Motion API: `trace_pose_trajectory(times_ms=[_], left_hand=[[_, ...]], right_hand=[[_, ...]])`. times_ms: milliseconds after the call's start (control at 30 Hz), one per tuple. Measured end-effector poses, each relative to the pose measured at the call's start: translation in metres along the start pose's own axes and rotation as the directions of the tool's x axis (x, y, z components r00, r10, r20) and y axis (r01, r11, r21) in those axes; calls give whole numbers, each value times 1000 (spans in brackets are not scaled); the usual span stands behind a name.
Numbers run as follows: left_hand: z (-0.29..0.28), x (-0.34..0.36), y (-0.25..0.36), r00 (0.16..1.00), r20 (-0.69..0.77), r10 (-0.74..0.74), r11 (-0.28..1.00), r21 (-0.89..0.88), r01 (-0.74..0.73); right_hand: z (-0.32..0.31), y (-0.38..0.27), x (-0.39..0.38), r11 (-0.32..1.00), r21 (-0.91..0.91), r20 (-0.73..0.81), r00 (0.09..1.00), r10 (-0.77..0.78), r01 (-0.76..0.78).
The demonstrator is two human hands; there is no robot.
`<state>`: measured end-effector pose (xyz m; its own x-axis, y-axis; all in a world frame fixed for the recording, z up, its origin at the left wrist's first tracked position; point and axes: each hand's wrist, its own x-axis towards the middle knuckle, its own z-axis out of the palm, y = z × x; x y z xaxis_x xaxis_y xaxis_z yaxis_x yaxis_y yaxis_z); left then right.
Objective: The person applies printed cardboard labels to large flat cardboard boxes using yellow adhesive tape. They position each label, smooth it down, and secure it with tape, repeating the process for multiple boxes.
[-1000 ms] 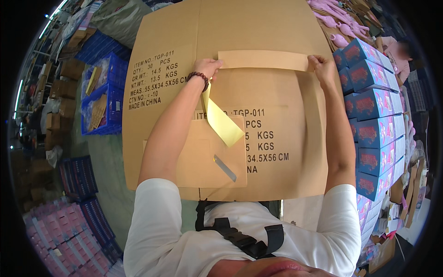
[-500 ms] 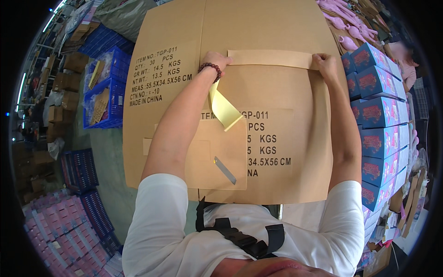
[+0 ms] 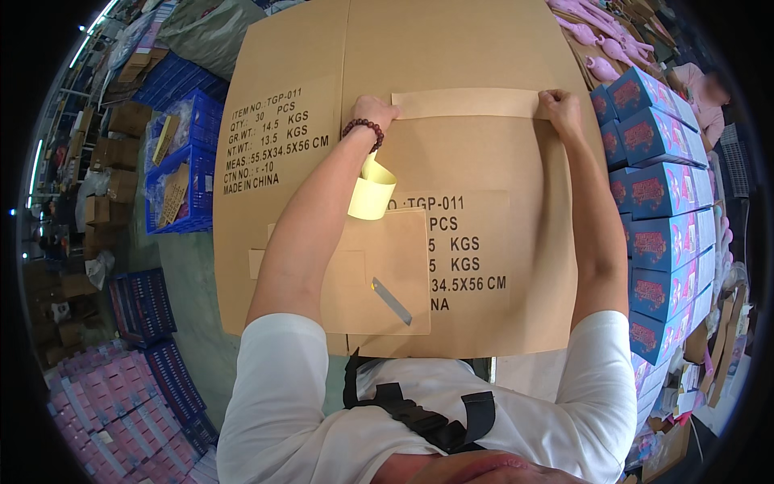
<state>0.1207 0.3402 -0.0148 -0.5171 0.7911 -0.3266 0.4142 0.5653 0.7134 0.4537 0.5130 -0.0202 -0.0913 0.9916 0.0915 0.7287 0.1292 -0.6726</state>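
Note:
A large brown cardboard carton (image 3: 451, 48) with black print lies flat before me. A long tan strip of tape (image 3: 468, 105) stretches level across its upper part. My left hand (image 3: 375, 113), a beaded bracelet at its wrist, is closed at the strip's left end. From under that hand hangs a curled pale-yellow strip (image 3: 373, 195), like a peeled backing. My right hand (image 3: 562, 111) pinches the right end of the tan strip. Nearer to me, a flat cardboard piece (image 3: 403, 262) rests on the carton, with a loose grey cutter blade (image 3: 393, 302) on it.
Blue printed boxes (image 3: 657, 198) are stacked along the right side, with pink figures (image 3: 601, 36) beyond. Blue plastic crates (image 3: 193, 185) stand at the left, pink boxes (image 3: 117, 403) at the lower left. Another person (image 3: 700, 97) is at the far right.
The yellow strip has curled up into a loop and swung left under my left hand. Both hands keep hold of the tan strip in nearly the same place.

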Motion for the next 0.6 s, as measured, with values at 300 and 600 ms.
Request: trace_pose_trajectory(times_ms=[300,600], left_hand=[[18,15,-18,999,-40,10,1000,20,-9],[24,29,-29,996,-76,56,995,84,-50]], right_hand=[[-1,5,-1,999,50,-32,999,-8,9],[-1,3,-3,998,63,-9,1000,-19,19]])
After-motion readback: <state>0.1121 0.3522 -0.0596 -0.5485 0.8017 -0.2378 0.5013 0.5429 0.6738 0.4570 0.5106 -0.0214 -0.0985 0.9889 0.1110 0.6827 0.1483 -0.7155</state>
